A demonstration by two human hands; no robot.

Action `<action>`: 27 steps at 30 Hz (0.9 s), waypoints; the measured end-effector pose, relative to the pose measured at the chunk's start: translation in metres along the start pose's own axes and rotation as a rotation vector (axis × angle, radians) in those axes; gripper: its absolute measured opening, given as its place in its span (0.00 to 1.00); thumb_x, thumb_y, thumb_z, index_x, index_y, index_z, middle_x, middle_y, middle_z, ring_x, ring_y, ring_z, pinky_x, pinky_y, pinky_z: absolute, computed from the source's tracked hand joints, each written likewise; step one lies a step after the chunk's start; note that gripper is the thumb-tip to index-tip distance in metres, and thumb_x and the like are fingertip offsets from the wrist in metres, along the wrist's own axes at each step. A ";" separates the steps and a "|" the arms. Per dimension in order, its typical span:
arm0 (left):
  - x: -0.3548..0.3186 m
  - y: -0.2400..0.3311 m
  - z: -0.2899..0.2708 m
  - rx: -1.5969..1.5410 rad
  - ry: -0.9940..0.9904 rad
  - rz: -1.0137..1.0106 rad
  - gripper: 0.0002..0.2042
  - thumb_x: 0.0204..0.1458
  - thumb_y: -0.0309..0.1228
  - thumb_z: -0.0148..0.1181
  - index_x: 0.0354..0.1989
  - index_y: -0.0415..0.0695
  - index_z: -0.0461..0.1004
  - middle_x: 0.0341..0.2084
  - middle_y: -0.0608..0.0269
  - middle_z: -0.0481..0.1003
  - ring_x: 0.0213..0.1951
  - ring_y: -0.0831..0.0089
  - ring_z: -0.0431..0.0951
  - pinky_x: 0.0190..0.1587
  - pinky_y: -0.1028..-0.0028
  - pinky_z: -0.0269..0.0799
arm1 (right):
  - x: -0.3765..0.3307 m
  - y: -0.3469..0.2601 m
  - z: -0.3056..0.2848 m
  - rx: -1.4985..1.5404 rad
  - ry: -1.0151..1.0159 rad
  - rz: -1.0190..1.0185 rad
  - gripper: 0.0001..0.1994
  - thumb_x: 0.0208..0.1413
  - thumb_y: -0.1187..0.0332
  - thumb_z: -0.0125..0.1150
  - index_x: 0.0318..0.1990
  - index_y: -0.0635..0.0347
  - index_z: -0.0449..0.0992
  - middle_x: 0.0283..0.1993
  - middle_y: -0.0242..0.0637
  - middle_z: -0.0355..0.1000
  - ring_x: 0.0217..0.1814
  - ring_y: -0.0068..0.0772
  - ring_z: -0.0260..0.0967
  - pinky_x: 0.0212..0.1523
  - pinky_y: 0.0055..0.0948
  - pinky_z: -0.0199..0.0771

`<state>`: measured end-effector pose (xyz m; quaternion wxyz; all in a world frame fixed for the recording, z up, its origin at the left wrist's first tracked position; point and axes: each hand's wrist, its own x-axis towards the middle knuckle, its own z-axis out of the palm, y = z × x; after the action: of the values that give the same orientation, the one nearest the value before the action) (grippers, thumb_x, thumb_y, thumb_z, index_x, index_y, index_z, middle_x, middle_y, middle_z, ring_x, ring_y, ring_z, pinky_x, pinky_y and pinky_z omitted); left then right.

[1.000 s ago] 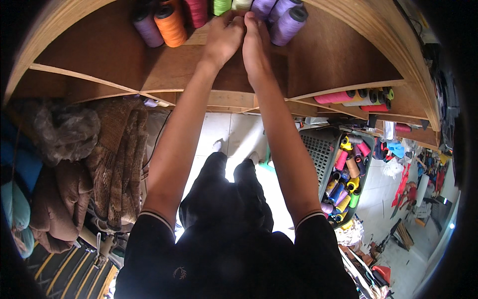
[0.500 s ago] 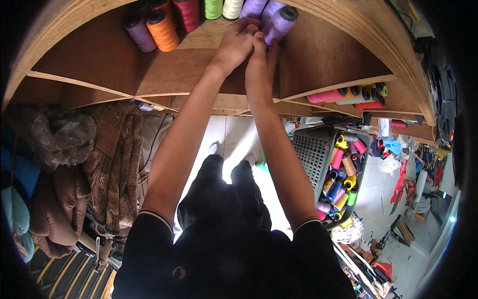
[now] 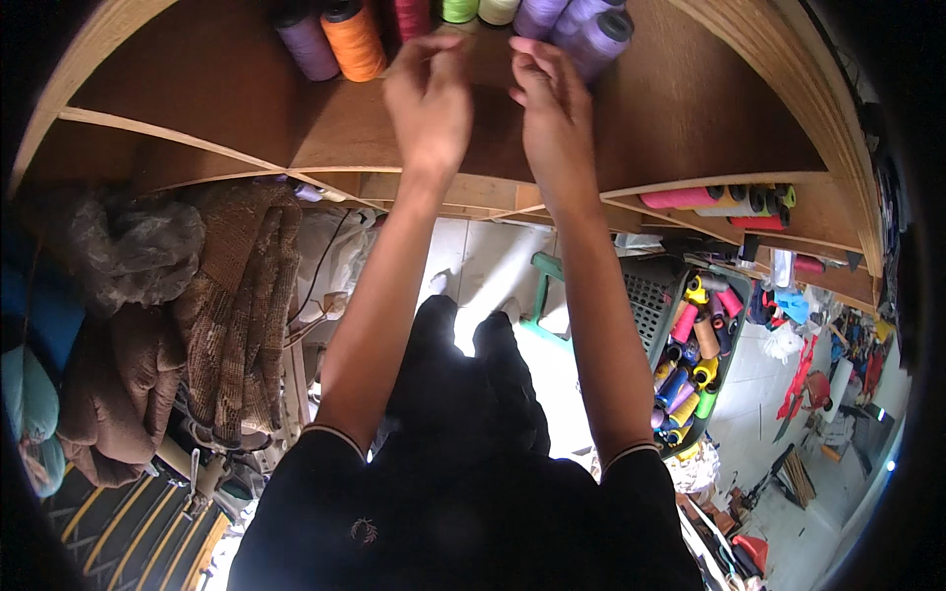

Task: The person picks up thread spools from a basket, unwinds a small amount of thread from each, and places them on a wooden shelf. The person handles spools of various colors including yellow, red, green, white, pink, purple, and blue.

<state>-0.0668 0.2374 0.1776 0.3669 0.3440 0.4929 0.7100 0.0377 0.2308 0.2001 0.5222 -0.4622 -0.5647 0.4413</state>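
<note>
My left hand (image 3: 431, 108) hovers over the wooden shelf, its fingers curled in a pinch near the dark red thread cone (image 3: 412, 18) and the orange thread cone (image 3: 353, 44). Apart from it, my right hand (image 3: 558, 118) also has bent, pinching fingers, just before the nearest light purple thread cone (image 3: 599, 44). Whatever either pinch holds, perhaps something thin, is too small to make out. More light purple cones stand behind that one. A green cone (image 3: 459, 10), a cream cone (image 3: 499, 11) and a darker purple cone (image 3: 307, 44) share the shelf.
Below right, a dark plastic basket (image 3: 645, 305) holds many coloured spools. Pink and other cones (image 3: 680, 197) lie in a lower compartment. A brown knitted cloth (image 3: 236, 315) and a clear plastic bag (image 3: 138, 246) hang at left. A green stool (image 3: 542, 295) stands beneath the shelf.
My hands were together at the front light purple cone; now they are apart, the left hand further left. The view has shifted slightly, and that cone stands more upright.
</note>
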 end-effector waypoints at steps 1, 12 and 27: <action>-0.004 0.003 -0.010 0.013 0.089 0.034 0.11 0.57 0.28 0.44 0.38 0.35 0.72 0.24 0.63 0.71 0.30 0.76 0.70 0.32 0.76 0.67 | 0.004 0.007 0.007 -0.010 -0.039 -0.025 0.19 0.58 0.67 0.54 0.56 0.59 0.64 0.50 0.42 0.69 0.53 0.37 0.66 0.55 0.33 0.64; -0.003 0.013 -0.070 0.083 0.083 0.247 0.32 0.65 0.47 0.22 0.64 0.29 0.50 0.61 0.44 0.57 0.65 0.59 0.53 0.67 0.66 0.43 | 0.050 0.047 0.130 0.096 -0.105 0.049 0.30 0.56 0.61 0.52 0.64 0.64 0.55 0.65 0.51 0.52 0.66 0.40 0.51 0.65 0.36 0.51; -0.001 0.015 -0.067 0.197 0.061 0.072 0.32 0.65 0.49 0.26 0.62 0.31 0.57 0.57 0.51 0.65 0.59 0.66 0.63 0.63 0.68 0.54 | 0.028 0.022 0.118 -0.017 0.293 -0.096 0.24 0.49 0.74 0.57 0.55 0.68 0.62 0.56 0.51 0.61 0.56 0.37 0.61 0.59 0.36 0.59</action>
<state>-0.1255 0.2029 0.1729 0.2903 0.3740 0.5587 0.6810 -0.0799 0.2601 0.1758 0.6155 -0.4985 -0.5076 0.3392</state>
